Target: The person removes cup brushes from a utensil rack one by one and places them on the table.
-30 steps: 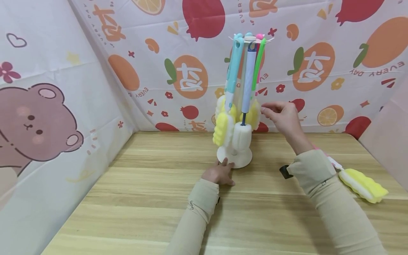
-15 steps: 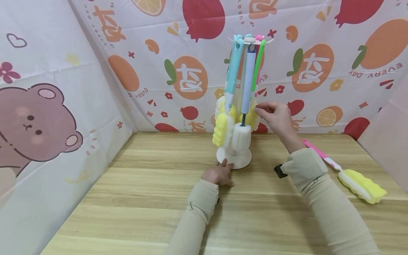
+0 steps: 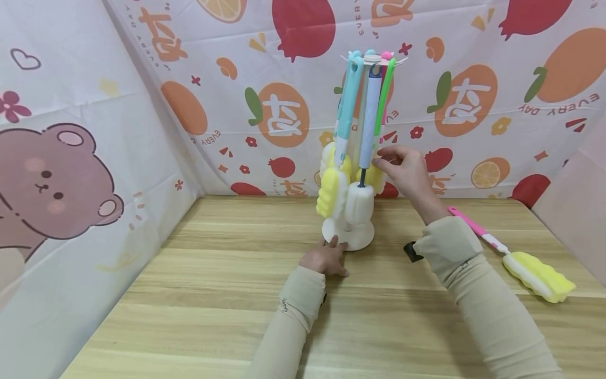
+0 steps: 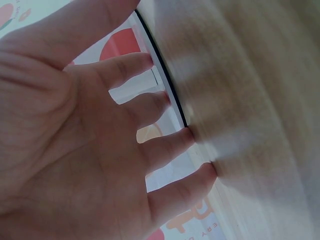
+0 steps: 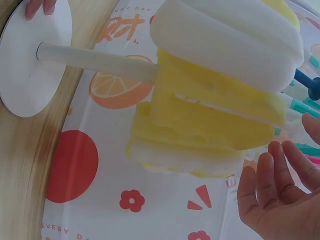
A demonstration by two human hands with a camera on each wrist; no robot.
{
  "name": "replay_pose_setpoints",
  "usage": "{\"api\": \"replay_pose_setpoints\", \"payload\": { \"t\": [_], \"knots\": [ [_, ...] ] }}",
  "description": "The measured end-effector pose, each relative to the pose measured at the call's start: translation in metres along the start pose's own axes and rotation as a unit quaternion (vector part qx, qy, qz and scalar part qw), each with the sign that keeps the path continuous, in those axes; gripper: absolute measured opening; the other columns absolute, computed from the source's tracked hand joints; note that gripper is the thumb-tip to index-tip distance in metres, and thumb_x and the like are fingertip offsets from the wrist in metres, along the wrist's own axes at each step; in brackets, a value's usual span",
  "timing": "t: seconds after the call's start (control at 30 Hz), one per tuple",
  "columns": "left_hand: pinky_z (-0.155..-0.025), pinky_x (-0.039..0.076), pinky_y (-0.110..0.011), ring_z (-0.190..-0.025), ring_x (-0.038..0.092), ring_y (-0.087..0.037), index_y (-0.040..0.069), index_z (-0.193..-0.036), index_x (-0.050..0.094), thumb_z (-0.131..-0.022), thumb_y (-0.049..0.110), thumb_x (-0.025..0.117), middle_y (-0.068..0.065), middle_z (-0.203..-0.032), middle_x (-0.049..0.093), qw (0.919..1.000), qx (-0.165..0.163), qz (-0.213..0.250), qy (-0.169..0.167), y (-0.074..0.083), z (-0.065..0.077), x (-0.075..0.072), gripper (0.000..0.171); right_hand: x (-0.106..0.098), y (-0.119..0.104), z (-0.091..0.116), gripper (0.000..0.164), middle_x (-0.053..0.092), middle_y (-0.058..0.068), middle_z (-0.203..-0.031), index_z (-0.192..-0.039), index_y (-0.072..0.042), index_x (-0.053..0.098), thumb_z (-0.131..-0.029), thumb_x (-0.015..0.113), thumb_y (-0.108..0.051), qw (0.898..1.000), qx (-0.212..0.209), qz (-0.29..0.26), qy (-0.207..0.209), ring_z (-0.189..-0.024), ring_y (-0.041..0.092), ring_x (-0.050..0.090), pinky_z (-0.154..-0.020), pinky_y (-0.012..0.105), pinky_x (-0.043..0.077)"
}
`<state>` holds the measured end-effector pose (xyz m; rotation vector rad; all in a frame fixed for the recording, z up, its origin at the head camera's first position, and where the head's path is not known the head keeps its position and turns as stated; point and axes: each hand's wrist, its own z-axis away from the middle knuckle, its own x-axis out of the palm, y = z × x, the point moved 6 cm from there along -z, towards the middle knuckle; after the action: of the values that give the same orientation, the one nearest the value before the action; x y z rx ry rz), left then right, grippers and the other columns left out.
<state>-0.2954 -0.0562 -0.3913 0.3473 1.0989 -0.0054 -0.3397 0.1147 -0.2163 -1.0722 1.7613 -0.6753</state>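
Several sponge bottle brushes hang on a white rack; among them are a brush with a light-blue handle (image 3: 369, 121), one with a turquoise handle (image 3: 349, 100) and one with a green handle (image 3: 384, 97). My left hand (image 3: 325, 259) rests its spread fingertips on the rim of the rack's round base (image 3: 357, 237); the left wrist view shows the fingers (image 4: 167, 150) fairly straight. My right hand (image 3: 406, 169) is at the green-handled brush, just above its yellow sponge (image 5: 220, 110). In the right wrist view its thumb and fingers stand apart, and contact cannot be made out.
A pink-handled brush with a yellow and white sponge (image 3: 539, 275) lies on the wooden table (image 3: 213, 295) at the right. A printed cloth (image 3: 227, 131) stands behind the rack, and another cloth (image 3: 52, 295) with a bear covers the left side.
My right hand has moved left, from beside the rack in to the green-handled brush. The left hand has stayed on the base.
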Motion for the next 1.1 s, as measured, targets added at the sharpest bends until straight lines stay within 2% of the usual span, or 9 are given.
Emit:
{"api": "replay_pose_setpoints", "payload": {
  "t": [0.17, 0.43, 0.63, 0.87, 1.1],
  "knots": [
    [-0.103, 0.025, -0.053, -0.133, 0.004, -0.026, 0.028, -0.142, 0.027, -0.081, 0.041, 0.063, 0.001, -0.150, 0.008, 1.0000, -0.001, -0.003, 0.000, 0.000, 0.000, 0.000, 0.072, 0.000, -0.003, -0.002, 0.033, 0.058, 0.007, -0.098, -0.111, -0.007, 0.061, -0.085, 0.063, -0.027, 1.000, -0.005, 0.012, 0.000, -0.083, 0.019, 0.049, -0.065, 0.024, 0.047],
    [-0.102, 0.026, -0.054, -0.133, 0.004, -0.026, 0.027, -0.142, 0.028, -0.081, 0.041, 0.063, 0.001, -0.150, 0.008, 1.0000, 0.000, -0.003, 0.003, 0.000, 0.000, -0.001, 0.072, 0.000, -0.010, -0.004, 0.038, 0.058, 0.006, -0.102, -0.115, -0.009, 0.059, -0.084, 0.063, -0.030, 0.999, -0.012, 0.031, 0.006, -0.084, 0.019, 0.051, -0.074, 0.029, 0.051],
    [-0.102, 0.026, -0.053, -0.133, 0.005, -0.026, 0.028, -0.142, 0.028, -0.081, 0.041, 0.063, 0.001, -0.150, 0.008, 1.0000, -0.001, -0.007, 0.001, 0.000, 0.000, 0.000, 0.072, 0.004, -0.011, -0.006, 0.040, 0.057, 0.008, -0.102, -0.118, -0.007, 0.056, -0.085, 0.062, -0.029, 1.000, -0.001, 0.022, 0.006, -0.086, 0.021, 0.052, -0.080, 0.032, 0.050],
    [-0.102, 0.026, -0.053, -0.132, 0.005, -0.026, 0.028, -0.142, 0.027, -0.081, 0.041, 0.063, 0.001, -0.150, 0.008, 1.0000, 0.000, -0.007, 0.002, 0.001, 0.001, 0.000, 0.072, 0.006, -0.017, -0.009, 0.039, 0.059, 0.010, -0.107, -0.119, -0.004, 0.055, -0.087, 0.060, -0.025, 1.000, -0.012, 0.010, 0.013, -0.091, 0.019, 0.053, -0.086, 0.034, 0.048],
    [-0.100, 0.028, -0.054, -0.132, 0.005, -0.026, 0.027, -0.142, 0.028, -0.081, 0.041, 0.063, 0.001, -0.150, 0.009, 1.0000, 0.000, -0.007, 0.006, 0.000, 0.001, -0.001, 0.071, 0.003, -0.017, -0.010, 0.033, 0.059, 0.010, -0.104, -0.117, -0.004, 0.057, -0.088, 0.059, -0.021, 0.999, -0.029, 0.010, 0.024, -0.090, 0.019, 0.052, -0.085, 0.035, 0.048]
  ]
}}
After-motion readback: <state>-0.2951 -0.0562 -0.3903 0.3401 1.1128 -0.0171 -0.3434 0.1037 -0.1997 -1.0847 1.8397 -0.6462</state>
